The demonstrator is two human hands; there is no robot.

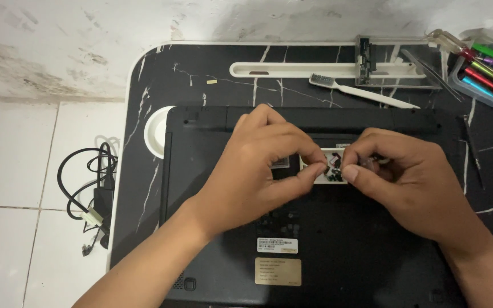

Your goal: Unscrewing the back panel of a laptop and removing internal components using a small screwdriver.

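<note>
Frame centre: left hand (261,171) and right hand (397,177), fingertips pinched narrow, work small parts in the laptop (315,251) underside opening (332,165); precise grip likely required.

Bare forearms, hands (no sleeves, rings)

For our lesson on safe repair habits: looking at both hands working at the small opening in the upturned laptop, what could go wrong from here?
1. Both the left hand and right hand pinch tiny parts over the open compartment; one might slip inside the laptop.
2. The fingers hide the opening, so a wire could get tugged unseen.
3. The brush lies close behind the hands and could be knocked.
</note>
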